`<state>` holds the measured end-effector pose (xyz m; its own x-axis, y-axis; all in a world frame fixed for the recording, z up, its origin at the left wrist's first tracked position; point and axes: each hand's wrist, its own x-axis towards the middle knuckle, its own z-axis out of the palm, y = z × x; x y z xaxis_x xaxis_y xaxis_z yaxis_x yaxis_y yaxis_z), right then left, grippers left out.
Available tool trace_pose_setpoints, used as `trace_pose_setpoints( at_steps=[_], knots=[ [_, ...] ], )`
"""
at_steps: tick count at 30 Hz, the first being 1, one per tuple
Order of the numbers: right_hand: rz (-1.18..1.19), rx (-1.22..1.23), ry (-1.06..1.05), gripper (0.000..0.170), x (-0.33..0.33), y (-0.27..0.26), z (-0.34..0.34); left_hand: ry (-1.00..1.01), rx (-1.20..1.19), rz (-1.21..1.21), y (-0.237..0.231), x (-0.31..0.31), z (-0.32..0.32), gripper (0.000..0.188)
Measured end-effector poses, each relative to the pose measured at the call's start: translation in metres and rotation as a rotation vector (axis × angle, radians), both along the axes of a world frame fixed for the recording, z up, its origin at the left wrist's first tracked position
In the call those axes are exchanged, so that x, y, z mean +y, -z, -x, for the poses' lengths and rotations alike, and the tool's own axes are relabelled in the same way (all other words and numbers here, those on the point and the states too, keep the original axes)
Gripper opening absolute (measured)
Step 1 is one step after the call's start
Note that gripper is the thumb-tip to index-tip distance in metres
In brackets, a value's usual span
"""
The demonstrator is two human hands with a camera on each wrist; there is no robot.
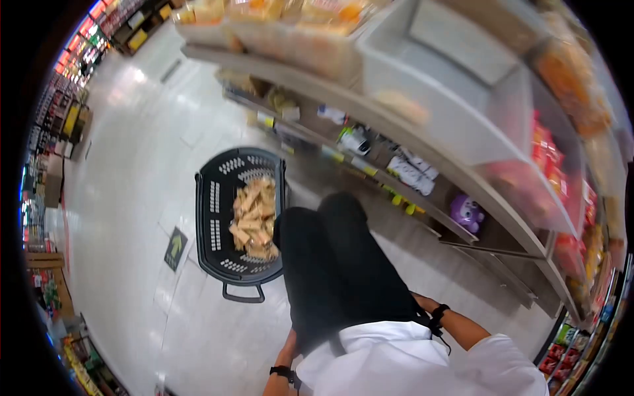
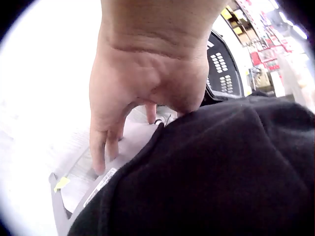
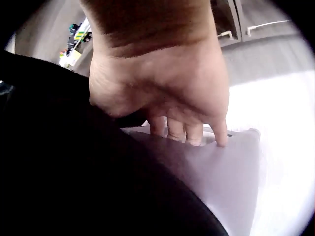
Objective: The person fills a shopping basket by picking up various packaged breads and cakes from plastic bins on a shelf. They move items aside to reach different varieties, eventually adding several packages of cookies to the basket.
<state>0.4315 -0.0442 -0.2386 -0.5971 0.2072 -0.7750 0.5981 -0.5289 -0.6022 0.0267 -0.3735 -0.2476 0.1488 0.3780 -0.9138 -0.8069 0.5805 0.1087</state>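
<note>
Down at the person's left side, the left hand (image 2: 147, 83) reaches past the dark trousers (image 2: 221, 162) to a pale plastic seat (image 2: 140, 137) with a printed label. Its fingers grip around the edge, partly hidden. On the other side, the right hand (image 3: 162, 93) holds the matching edge of the pale seat (image 3: 221, 172), several fingers hooked over it. In the head view both hands are mostly hidden behind the seated person's legs and white shirt (image 1: 389, 360). A black shopping basket (image 1: 210, 237) stands on the floor by the knees, holding several tan packaged items (image 1: 254, 221).
Shelving (image 1: 489, 254) runs along the right side, close to the knees, with a purple toy (image 1: 466, 212) and small packages on its lower level. Clear bins (image 1: 449, 99) and packaged food sit above. A green arrow sign (image 1: 176, 248) marks the pale floor (image 1: 132, 171) at left.
</note>
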Motion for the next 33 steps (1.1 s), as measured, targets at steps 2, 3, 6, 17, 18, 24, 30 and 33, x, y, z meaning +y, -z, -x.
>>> trace_pose_setpoints(
  at_steps=[2, 3, 6, 17, 18, 24, 30, 33],
  knots=[
    [-0.020, -0.080, -0.072, 0.048, 0.018, -0.057, 0.030, 0.058, -0.004, 0.011, -0.004, 0.002, 0.002, 0.041],
    [-0.007, -0.119, -0.084, 0.048, 0.024, -0.063, 0.035, 0.082, 0.000, 0.015, -0.006, 0.007, 0.002, 0.041],
    [0.060, -0.221, -0.119, 0.046, 0.038, -0.085, 0.042, 0.142, -0.027, 0.028, -0.022, 0.016, -0.009, 0.041],
    [-0.001, -0.346, -0.305, 0.042, 0.083, -0.105, 0.012, 0.107, -0.001, 0.028, -0.056, -0.031, -0.191, 0.039],
    [-0.022, -0.341, -0.329, 0.041, 0.082, -0.104, 0.002, 0.094, 0.014, 0.008, -0.049, -0.039, -0.213, 0.039],
    [-0.139, -0.292, -0.434, 0.038, 0.074, -0.111, -0.056, 0.040, 0.142, -0.120, -0.011, -0.068, -0.275, 0.038],
    [-0.120, -0.360, -0.498, 0.036, 0.075, -0.119, -0.078, 0.028, 0.102, -0.144, 0.001, -0.083, -0.298, 0.037],
    [-0.088, -0.418, -0.527, 0.034, 0.081, -0.115, -0.061, 0.000, 0.030, -0.057, -0.031, -0.086, -0.309, 0.036]
  ],
)
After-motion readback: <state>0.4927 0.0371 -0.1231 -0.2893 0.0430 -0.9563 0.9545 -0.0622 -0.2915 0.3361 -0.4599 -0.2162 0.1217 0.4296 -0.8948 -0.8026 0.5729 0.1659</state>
